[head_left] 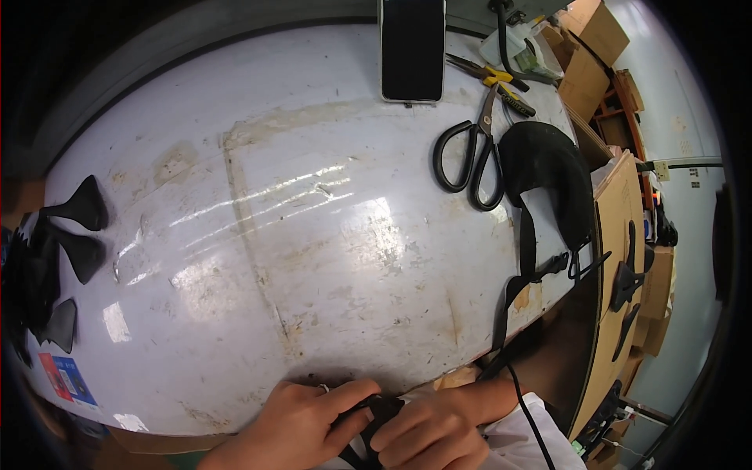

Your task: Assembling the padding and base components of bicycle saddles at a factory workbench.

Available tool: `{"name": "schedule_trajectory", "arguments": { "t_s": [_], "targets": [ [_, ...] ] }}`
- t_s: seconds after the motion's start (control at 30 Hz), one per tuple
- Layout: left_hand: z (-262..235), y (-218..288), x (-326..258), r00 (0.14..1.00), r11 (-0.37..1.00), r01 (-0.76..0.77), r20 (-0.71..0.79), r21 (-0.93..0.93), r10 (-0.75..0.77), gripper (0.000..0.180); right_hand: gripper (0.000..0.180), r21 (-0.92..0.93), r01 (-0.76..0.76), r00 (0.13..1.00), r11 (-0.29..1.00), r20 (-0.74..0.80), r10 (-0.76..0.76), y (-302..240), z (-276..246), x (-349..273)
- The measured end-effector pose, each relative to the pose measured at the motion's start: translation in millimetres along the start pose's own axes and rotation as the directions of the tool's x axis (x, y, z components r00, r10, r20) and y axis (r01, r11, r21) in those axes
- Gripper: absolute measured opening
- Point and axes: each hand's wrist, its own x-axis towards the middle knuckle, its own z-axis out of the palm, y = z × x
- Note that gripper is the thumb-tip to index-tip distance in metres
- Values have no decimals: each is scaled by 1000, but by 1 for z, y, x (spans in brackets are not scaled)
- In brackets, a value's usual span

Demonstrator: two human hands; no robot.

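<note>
Two hands working a small black piece (384,408) at the near edge of the bench (345,298).
The left hand (313,419) pinches the piece between thumb and forefinger; the right hand (431,435) is curled closed against its other side, the exact grip of its fingertips being partly hidden. Work appears to be under way, the piece not yet released; how much remains cannot be told. The black-handled scissors (480,160) and a curved black item (548,153) with a strap lie unheld at right.
</note>
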Motion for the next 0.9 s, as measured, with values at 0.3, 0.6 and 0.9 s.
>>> {"name": "schedule_trajectory", "arguments": {
  "t_s": [0.3, 0.6, 0.9],
  "targets": [
    [-4, 7, 2, 996, 997, 73, 49, -13, -72, 24, 27, 92, 69, 961, 993, -273, -41, -1, 21, -26],
    [-4, 9, 5, 990, 992, 125, 63, -26, -123, 22, 27, 234, 33, 878, 972, -472, 84, 2, 27, -41],
    [-3, 11, 4, 979, 979, 199, 63, -53, -195, 23, 31, -8, 75, 882, 997, -465, -70, -10, 37, -51]
  ]
}}
